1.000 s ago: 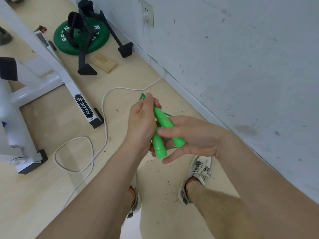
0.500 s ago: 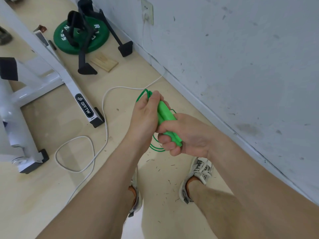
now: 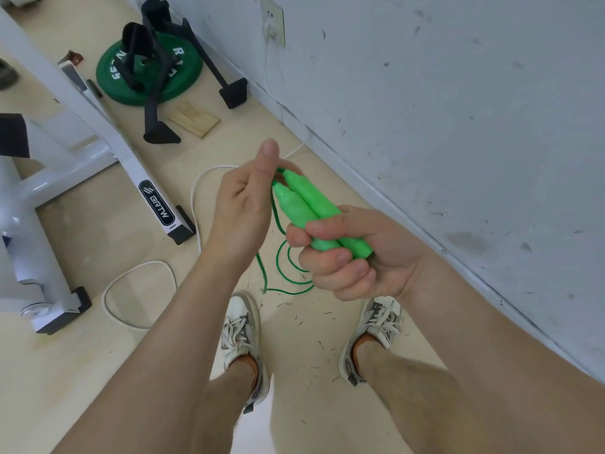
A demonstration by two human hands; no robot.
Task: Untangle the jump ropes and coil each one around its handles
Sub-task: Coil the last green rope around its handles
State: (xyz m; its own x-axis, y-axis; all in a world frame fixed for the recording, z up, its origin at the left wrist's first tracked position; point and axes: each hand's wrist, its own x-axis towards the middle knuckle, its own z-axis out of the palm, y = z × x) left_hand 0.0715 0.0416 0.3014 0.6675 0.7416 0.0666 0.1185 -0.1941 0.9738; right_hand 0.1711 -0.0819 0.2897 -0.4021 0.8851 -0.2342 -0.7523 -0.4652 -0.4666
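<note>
Right hand [image 3: 353, 257] grips both green handles [image 3: 304, 204] — rope [image 3: 288, 292] dangles beside left hand [image 3: 242, 204].

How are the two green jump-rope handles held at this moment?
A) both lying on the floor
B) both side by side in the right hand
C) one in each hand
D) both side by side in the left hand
B: the right hand has its fingers curled round both green handles, which lie side by side, while the left hand sits up by their rope ends and wraps round neither.
</note>
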